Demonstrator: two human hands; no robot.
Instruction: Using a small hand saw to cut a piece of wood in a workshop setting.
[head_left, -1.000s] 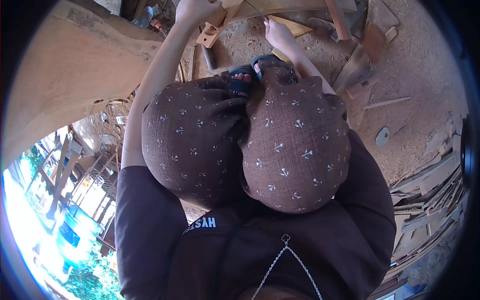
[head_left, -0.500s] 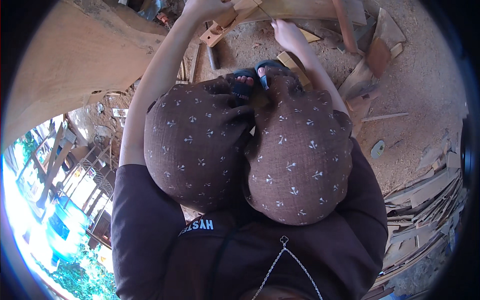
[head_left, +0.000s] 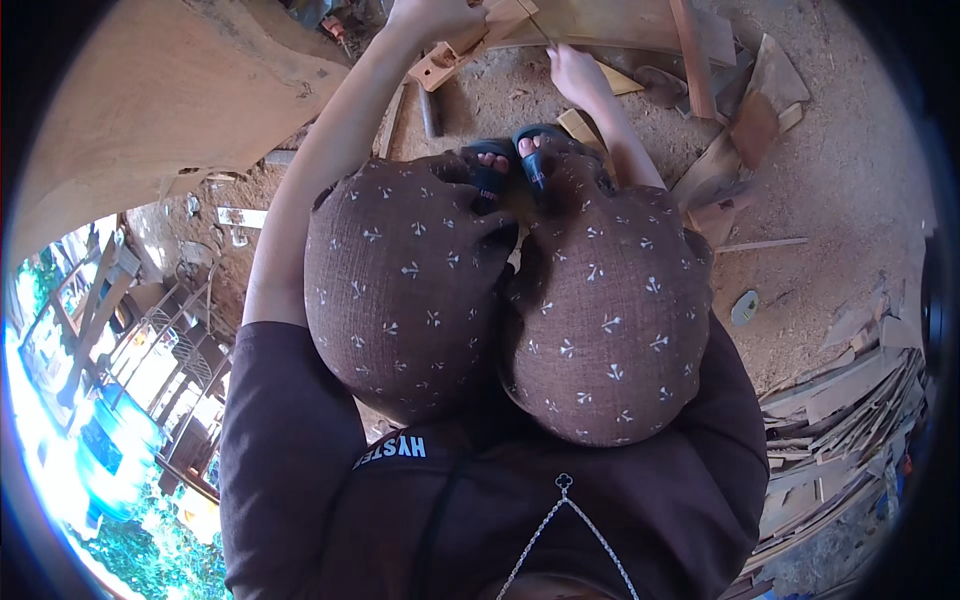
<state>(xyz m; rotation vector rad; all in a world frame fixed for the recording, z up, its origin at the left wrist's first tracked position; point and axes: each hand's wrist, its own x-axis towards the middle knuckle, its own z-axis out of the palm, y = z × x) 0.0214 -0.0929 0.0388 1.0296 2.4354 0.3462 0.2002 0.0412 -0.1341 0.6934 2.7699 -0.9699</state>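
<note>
At the top of the head view, my left hand is closed over a light-brown wooden block that has a small hole near its lower end. The view's upper edge cuts off part of that hand. A thin dark rod-like tool slants from the block's upper right end down to my right hand. My right fingers are pinched round the tool's lower end. Its exact kind cannot be made out. Both arms reach forward past my bent knees.
A dark pipe-like piece lies below the block, near my sandalled feet. Wood offcuts lie on the dusty ground at right. A large curved wooden slab fills the upper left. Thin wood strips are heaped at lower right.
The view has shifted slightly. My right hand with the thin tool has come a little closer to the block's end. My left hand stays on the block.
</note>
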